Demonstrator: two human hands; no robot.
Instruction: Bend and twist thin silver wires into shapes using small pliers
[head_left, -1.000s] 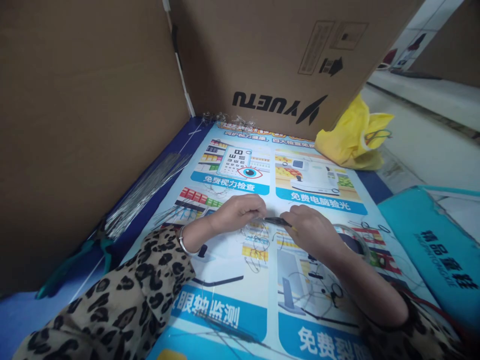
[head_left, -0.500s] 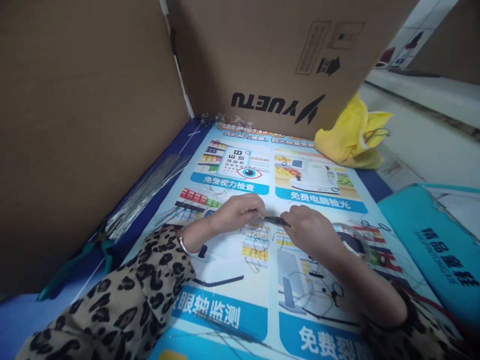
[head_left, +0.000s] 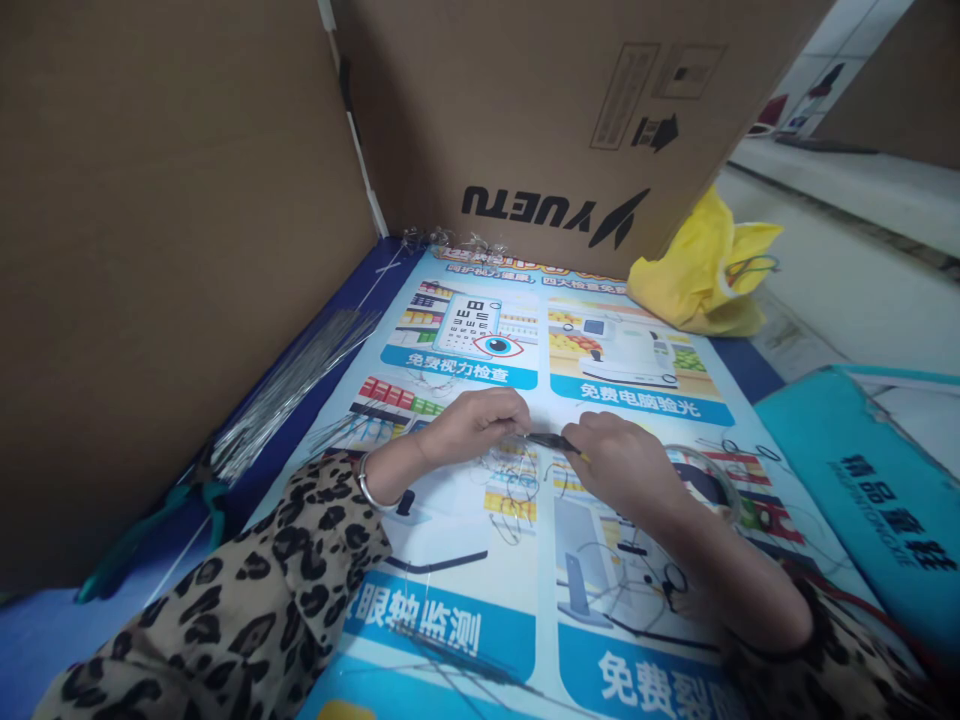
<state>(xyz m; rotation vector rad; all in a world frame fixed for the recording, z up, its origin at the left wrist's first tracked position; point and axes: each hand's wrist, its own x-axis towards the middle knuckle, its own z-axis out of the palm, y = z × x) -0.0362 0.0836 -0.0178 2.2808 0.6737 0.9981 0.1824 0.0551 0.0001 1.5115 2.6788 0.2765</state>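
Over the middle of a printed poster (head_left: pixel 546 560), my two hands are close together. My right hand (head_left: pixel 619 460) is closed around pliers (head_left: pixel 551 440) with dark jaws and a bit of yellow on the handle. Their tip points left and meets the fingers of my left hand (head_left: pixel 484 420). That hand is pinched on thin wire (head_left: pixel 517 480), which hangs below it in loose loops. How the jaws grip the wire is too small to make out.
A bundle of straight silvery wires (head_left: pixel 292 385) lies at the left, beside teal-handled pliers (head_left: pixel 157 535). Cardboard (head_left: pixel 555 120) stands behind and at the left. A yellow bag (head_left: pixel 697 270) and a turquoise box (head_left: pixel 862 480) sit at the right. Wire pieces are strewn about.
Hardly anything differs. Both hands stay in place, with the pliers' tip still at my left fingers.
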